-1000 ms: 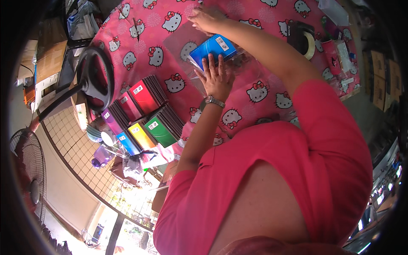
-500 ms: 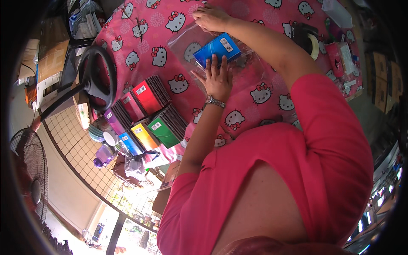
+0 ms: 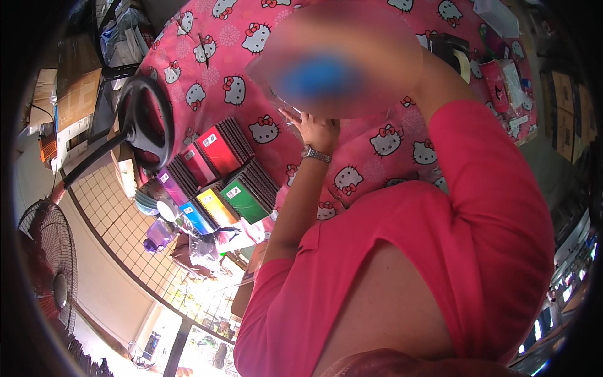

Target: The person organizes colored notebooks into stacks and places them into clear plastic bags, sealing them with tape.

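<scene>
the pink cartoon-print tablecloth (image 3: 377,157) fills twelve o'clock. stacked spiral notebooks (image 3: 220,169) sit at nine, covers up for easy picking. left hand (image 3: 317,129), fingers spread, supports a blurred blue packet (image 3: 314,78); right hand's grip: cannot tell.

Pink cloth (image 3: 370,169), notebooks (image 3: 220,173) (tape, maybe).

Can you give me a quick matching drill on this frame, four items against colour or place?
Items:
1. spiral notebook nearest the left hand
2. wristwatch
3. standing fan
4. tablecloth

Options:
A. pink with a cartoon cat print
B. green cover
C. far left edge, on the floor side
D. on the left wrist

Pairs: 1-B, 2-D, 3-C, 4-A
</scene>
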A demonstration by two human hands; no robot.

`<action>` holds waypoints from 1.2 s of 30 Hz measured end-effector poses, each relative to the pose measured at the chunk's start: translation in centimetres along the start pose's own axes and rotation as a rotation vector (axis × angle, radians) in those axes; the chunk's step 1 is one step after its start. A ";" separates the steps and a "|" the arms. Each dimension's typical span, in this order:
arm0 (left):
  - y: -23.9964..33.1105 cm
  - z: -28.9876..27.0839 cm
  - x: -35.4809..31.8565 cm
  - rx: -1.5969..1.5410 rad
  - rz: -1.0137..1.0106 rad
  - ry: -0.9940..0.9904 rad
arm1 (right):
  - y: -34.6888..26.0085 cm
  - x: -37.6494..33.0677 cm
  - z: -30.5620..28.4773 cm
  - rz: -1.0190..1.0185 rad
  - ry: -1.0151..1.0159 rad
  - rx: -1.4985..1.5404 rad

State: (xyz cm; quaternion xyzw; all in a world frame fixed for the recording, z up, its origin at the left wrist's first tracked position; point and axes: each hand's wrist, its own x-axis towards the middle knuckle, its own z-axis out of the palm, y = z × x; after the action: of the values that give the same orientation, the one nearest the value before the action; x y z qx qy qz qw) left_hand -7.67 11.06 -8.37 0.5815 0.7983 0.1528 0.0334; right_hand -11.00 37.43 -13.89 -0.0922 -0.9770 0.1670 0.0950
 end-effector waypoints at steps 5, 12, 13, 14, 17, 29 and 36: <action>-0.9 0.3 0.5 -0.002 0.042 0.057 | -1.1 -0.2 -2.5 0.026 -0.160 -0.065; -2.8 0.9 3.3 -0.059 -0.053 0.323 | -10.0 -9.8 -7.1 -0.049 0.105 -0.195; -2.4 0.9 4.5 -0.035 -0.010 0.362 | -10.8 -11.5 -5.8 -0.028 0.137 -0.232; -2.6 0.6 5.7 -0.004 0.030 0.402 | -11.5 -12.5 -4.5 -0.011 0.173 -0.265; -4.9 -1.3 6.4 0.225 0.115 0.166 | -12.2 -14.0 -2.1 0.074 0.325 -0.223; -1.9 -3.4 5.3 0.117 0.225 0.094 | -12.3 -14.7 -1.9 0.137 0.363 -0.189; -4.6 -0.4 6.2 0.133 0.192 0.135 | -19.5 -18.3 -1.9 0.371 0.345 -0.071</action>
State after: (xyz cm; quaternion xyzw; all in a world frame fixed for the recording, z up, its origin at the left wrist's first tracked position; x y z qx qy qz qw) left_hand -14.00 15.56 -8.54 0.6444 0.7480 0.1406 -0.0738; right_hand 4.22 16.10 -8.25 -0.3002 -0.9180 0.1289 0.2248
